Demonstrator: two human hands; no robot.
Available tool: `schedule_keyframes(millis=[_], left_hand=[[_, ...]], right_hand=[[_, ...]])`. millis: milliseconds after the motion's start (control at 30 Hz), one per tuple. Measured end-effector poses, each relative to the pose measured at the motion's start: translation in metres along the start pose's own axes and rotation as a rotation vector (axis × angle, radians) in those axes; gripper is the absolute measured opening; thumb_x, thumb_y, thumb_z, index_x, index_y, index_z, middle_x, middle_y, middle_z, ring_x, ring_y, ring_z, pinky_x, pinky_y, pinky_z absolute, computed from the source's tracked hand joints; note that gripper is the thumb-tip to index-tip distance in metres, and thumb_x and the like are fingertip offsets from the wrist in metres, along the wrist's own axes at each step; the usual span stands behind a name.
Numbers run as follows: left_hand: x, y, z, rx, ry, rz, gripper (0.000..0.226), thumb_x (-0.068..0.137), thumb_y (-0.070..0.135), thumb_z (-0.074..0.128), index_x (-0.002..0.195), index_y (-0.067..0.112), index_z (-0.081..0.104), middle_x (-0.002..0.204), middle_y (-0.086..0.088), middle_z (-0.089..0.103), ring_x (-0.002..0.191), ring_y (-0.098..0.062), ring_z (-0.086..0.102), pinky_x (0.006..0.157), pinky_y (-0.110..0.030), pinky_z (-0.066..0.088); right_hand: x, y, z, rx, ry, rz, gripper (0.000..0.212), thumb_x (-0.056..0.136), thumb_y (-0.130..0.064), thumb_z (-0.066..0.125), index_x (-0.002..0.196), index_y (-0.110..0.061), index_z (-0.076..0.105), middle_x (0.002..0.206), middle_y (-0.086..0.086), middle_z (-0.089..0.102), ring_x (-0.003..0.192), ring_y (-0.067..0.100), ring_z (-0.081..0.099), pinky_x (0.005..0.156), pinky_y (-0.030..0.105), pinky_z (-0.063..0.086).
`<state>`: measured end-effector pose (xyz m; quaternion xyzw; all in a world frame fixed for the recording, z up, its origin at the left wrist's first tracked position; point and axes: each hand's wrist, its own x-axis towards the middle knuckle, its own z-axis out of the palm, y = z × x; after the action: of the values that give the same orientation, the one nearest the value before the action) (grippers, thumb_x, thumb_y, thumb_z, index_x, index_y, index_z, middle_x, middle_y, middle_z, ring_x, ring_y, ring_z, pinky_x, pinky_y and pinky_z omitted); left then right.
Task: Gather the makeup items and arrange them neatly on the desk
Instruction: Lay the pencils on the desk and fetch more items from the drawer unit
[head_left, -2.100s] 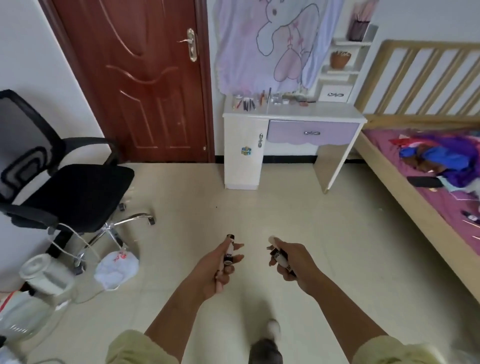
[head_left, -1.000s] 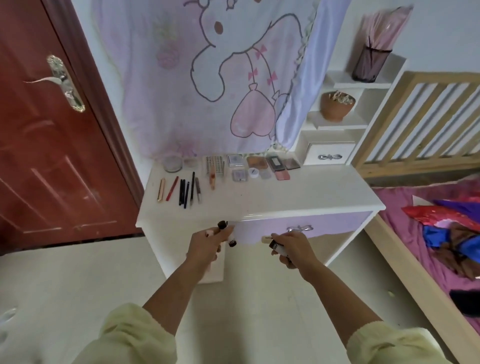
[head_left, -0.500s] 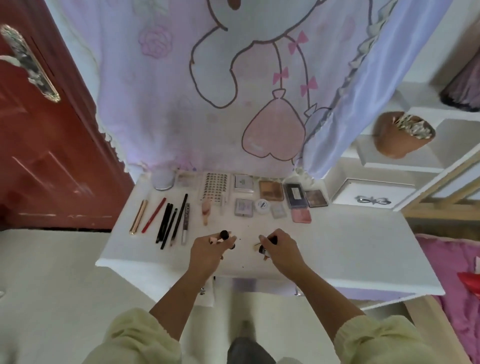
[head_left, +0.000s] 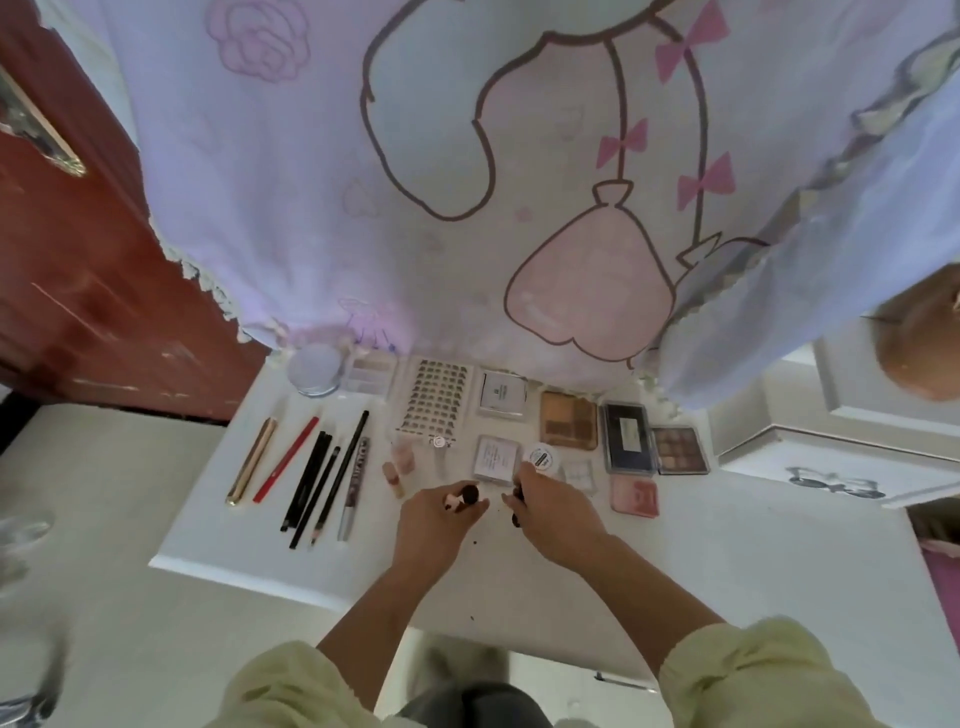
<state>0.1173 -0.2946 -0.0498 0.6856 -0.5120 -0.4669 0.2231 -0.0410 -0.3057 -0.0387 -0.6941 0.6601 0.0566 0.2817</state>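
Mostly buried in the left hand: a dark-capped tube. Nearly all swallowed by the right hand: dark items, kind unclear. Cut by the right edge: a brown pot. Too small to read: print on the compacts.

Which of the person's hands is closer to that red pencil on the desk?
Left. The left hand sits to the right of the red pencil, past the black pencils; the right hand is farther right again, beyond the left hand.
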Motion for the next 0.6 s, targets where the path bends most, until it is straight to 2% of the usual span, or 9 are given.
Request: schedule_keyframes(millis=[167, 300, 600], left_hand=[[0.009, -0.004, 0.002, 0.038, -0.029, -0.008, 0.010, 0.084, 0.033, 0.071, 0.092, 0.037, 0.067, 0.072, 0.013, 0.061, 0.069, -0.006, 0.059, 0.058, -0.013, 0.044], [0.012, -0.008, 0.004, 0.066, -0.046, -0.012, 0.021, 0.084, 0.034, 0.071, 0.105, 0.034, 0.069, 0.078, 0.016, 0.062, 0.072, 0.004, 0.057, 0.057, -0.008, 0.039], [0.005, -0.011, 0.000, 0.022, -0.059, 0.001, 0.030, 0.081, 0.035, 0.074, 0.109, 0.040, 0.066, 0.064, 0.009, 0.061, 0.063, -0.003, 0.057, 0.057, -0.010, 0.041]], right_hand=[[0.011, 0.000, 0.000, -0.120, -0.069, -0.061, 0.025, 0.102, -0.033, 0.039, 0.117, -0.013, 0.041, 0.107, 0.008, 0.063, 0.092, 0.028, 0.062, 0.073, 0.038, 0.049], [0.010, 0.004, 0.002, -0.064, -0.090, -0.050, 0.025, 0.102, -0.034, 0.041, 0.118, -0.015, 0.041, 0.112, 0.006, 0.061, 0.095, 0.027, 0.061, 0.076, 0.038, 0.051], [0.005, 0.010, -0.001, 0.042, -0.042, -0.012, 0.041, 0.099, -0.043, 0.044, 0.131, -0.018, 0.038, 0.114, 0.009, 0.062, 0.097, 0.027, 0.061, 0.079, 0.038, 0.050]])
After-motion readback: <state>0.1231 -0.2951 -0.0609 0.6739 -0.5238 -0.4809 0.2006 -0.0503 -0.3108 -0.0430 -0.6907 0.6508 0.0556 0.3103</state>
